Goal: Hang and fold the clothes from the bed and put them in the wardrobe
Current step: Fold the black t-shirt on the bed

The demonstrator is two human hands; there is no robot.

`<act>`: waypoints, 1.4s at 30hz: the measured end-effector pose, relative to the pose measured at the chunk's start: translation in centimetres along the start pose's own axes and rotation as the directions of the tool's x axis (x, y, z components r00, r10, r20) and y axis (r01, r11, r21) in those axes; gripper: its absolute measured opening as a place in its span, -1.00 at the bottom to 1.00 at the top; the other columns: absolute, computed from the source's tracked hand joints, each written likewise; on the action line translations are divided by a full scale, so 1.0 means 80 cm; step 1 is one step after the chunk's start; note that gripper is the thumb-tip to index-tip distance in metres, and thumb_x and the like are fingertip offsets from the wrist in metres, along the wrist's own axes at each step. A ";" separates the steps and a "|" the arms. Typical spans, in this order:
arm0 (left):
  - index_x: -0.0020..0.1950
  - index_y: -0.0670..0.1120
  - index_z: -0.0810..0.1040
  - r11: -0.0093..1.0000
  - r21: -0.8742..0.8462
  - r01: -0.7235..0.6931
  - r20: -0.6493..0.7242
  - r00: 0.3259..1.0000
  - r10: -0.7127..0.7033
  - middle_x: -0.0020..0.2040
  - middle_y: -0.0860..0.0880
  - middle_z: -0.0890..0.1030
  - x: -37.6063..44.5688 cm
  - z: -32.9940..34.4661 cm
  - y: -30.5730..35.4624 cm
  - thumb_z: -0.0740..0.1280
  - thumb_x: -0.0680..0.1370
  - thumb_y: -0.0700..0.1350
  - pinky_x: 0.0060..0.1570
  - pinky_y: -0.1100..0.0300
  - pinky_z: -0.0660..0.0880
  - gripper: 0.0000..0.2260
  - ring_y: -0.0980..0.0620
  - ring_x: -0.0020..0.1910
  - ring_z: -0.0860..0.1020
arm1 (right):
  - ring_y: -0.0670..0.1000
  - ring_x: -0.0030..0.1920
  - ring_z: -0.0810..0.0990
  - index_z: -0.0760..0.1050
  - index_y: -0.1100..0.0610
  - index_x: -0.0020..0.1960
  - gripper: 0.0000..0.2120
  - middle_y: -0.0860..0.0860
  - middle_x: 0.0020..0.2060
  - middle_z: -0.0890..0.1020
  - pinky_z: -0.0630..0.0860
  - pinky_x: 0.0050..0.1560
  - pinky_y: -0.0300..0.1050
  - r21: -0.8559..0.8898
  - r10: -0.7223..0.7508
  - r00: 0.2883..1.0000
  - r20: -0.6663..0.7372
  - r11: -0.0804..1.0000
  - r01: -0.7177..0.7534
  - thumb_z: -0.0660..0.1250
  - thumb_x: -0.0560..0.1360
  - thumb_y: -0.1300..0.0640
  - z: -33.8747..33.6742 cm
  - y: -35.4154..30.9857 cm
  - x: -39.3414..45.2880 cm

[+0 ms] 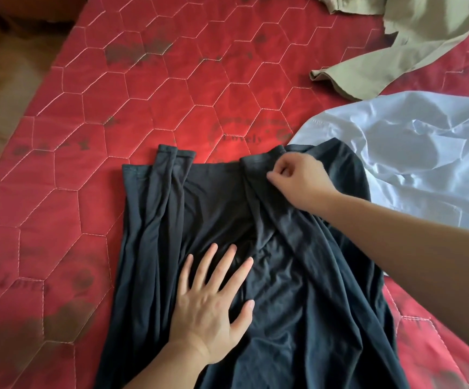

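A black garment (216,209) lies spread on the red quilted mattress (143,88), its long side folds turned inward and its far edge pointing away from me. My left hand (213,307) rests flat on its middle, fingers apart, pressing the cloth down. My right hand (300,175) is at the far right corner of the garment, thumb and fingers pinched on a folded strip of the black cloth. A pale blue shirt (412,158) lies crumpled to the right, partly under the black garment. A khaki garment (412,43) lies at the far right corner.
The mattress carries dark stains and hexagon stitching. Its left edge runs diagonally, with a wooden floor (0,80) beyond it. A dark rounded object (31,12) sits on the floor at the top left.
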State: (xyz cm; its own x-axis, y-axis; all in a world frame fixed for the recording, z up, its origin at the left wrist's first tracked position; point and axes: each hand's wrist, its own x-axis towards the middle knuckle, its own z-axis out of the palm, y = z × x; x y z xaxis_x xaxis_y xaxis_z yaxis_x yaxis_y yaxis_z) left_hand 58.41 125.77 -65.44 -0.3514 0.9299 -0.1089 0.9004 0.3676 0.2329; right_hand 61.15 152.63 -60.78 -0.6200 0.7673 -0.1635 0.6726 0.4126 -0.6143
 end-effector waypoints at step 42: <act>0.51 0.14 0.29 0.999 0.034 0.002 0.003 1.000 -0.002 0.53 0.01 0.29 -0.001 0.003 -0.001 0.17 0.51 0.22 0.43 -0.23 0.13 -0.44 -0.11 0.53 0.20 | -0.29 -0.24 0.49 0.42 0.00 -0.08 -0.92 -0.20 -0.24 0.53 0.40 -0.12 -0.30 0.309 0.063 0.892 -0.447 0.947 0.089 0.23 0.52 -0.01 -0.030 0.020 -0.012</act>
State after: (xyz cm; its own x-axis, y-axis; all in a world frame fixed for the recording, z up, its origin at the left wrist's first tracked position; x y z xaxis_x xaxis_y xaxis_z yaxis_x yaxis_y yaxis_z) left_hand 58.43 125.67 -65.68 -0.3528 0.9289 -0.1122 0.9078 0.3689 0.1996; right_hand 63.80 153.72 -59.76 -0.3306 0.9300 0.1607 0.4570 0.3067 -0.8349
